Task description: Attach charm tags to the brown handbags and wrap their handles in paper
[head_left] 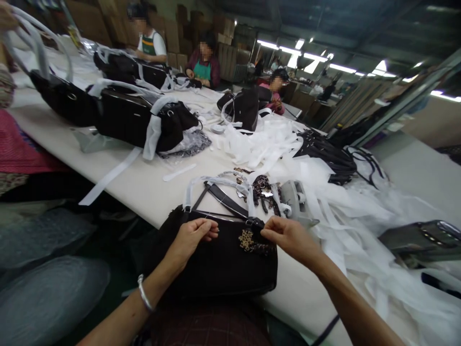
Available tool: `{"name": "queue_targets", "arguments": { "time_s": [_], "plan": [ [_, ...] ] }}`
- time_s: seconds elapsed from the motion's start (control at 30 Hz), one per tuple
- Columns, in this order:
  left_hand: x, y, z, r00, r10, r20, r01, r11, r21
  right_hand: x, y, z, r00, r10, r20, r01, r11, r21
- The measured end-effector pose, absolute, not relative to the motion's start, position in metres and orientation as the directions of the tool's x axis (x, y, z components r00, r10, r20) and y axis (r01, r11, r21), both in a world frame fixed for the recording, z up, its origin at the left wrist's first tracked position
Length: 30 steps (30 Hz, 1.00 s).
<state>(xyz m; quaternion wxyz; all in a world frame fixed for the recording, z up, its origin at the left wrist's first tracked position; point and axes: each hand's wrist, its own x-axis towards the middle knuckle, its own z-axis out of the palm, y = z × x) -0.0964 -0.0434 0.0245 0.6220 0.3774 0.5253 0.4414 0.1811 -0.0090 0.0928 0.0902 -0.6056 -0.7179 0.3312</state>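
Observation:
A black handbag (pixel 223 262) stands at the table's near edge in front of me, its handles (pixel 219 180) wrapped in white padding. A gold flower-shaped charm (pixel 246 240) with a dark patterned piece hangs on its upper right front. My left hand (pixel 197 233) is closed in front of the bag's upper left, fingers curled against the thumb; whatever it may hold is too small to name. By the bag's right handle base, my right hand (pixel 284 235) pinches close to the dark strap end; its fingertips hide what lies between them.
Behind the bag lie more charms (pixel 261 190) and a grey tape dispenser (pixel 293 199). White wrapping strips (pixel 266 144) heap up at the right, beside black straps (pixel 327 156). More black handbags (pixel 133 120) stand at the left. Several people sit around the table.

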Motion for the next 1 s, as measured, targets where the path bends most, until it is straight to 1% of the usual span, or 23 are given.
{"name": "queue_targets", "arguments": {
  "time_s": [0.07,0.2,0.23,0.3,0.37,0.43,0.5,0.57,0.63,0.67,0.7,0.73,0.77,0.8,0.83,0.9,1.0],
  "plan": [
    [-0.092,-0.042,0.026,0.063,0.95,-0.305,-0.123,0.311,0.942,0.165,-0.008,0.089,-0.288,0.927,-0.241,0.865,0.144,-0.48],
    [-0.084,-0.04,0.027,0.074,0.944,-0.321,-0.101,0.328,0.939,0.141,-0.008,0.061,-0.372,0.877,-0.304,0.923,0.315,-0.219],
    [-0.082,-0.04,0.028,0.087,0.939,-0.332,-0.111,0.34,0.934,0.139,-0.007,0.053,-0.386,0.862,-0.329,0.922,0.345,-0.177],
    [-0.081,-0.04,0.028,0.128,0.93,-0.343,-0.141,0.36,0.922,0.139,-0.006,0.04,-0.408,0.833,-0.374,0.913,0.377,-0.157],
    [-0.079,-0.04,0.028,0.177,0.922,-0.345,-0.173,0.374,0.911,0.144,-0.004,0.033,-0.427,0.821,-0.379,0.904,0.378,-0.199],
    [-0.078,-0.04,0.027,0.211,0.914,-0.348,-0.203,0.389,0.899,0.15,-0.003,0.031,-0.446,0.82,-0.359,0.891,0.367,-0.267],
    [-0.076,-0.04,0.026,0.216,0.908,-0.359,-0.227,0.404,0.886,0.153,-0.002,0.032,-0.472,0.815,-0.336,0.869,0.368,-0.33],
    [-0.074,-0.039,0.026,0.199,0.908,-0.368,-0.238,0.409,0.881,0.154,-0.001,0.036,-0.478,0.806,-0.348,0.857,0.34,-0.388],
    [-0.071,-0.038,0.026,0.182,0.913,-0.364,-0.219,0.399,0.891,0.154,0.001,0.041,-0.437,0.825,-0.357,0.85,0.249,-0.464],
    [-0.07,-0.038,0.026,0.179,0.919,-0.353,-0.195,0.384,0.903,0.155,0.002,0.044,-0.404,0.845,-0.351,0.829,0.176,-0.53],
    [-0.069,-0.037,0.026,0.176,0.925,-0.337,-0.164,0.365,0.916,0.155,0.003,0.048,-0.37,0.863,-0.344,0.777,0.085,-0.624],
    [-0.068,-0.037,0.026,0.175,0.931,-0.321,-0.131,0.345,0.929,0.157,0.004,0.052,-0.346,0.873,-0.343,0.68,-0.019,-0.733],
    [-0.067,-0.037,0.026,0.174,0.936,-0.305,-0.102,0.325,0.94,0.158,0.003,0.056,-0.337,0.874,-0.351,0.54,-0.126,-0.832],
    [-0.066,-0.036,0.026,0.173,0.941,-0.291,-0.08,0.307,0.948,0.159,0.002,0.06,-0.34,0.866,-0.366,0.379,-0.23,-0.896],
    [-0.064,-0.036,0.027,0.171,0.945,-0.279,-0.065,0.294,0.954,0.16,-0.001,0.063,-0.355,0.852,-0.384,0.222,-0.322,-0.92],
    [-0.062,-0.036,0.03,0.178,0.95,-0.256,-0.051,0.269,0.962,0.159,-0.007,0.07,-0.374,0.838,-0.398,-0.014,-0.433,-0.901],
    [-0.06,-0.036,0.039,0.2,0.958,-0.207,-0.06,0.222,0.973,0.152,-0.019,0.076,-0.349,0.842,-0.411,-0.194,-0.494,-0.848]
  ]
}}
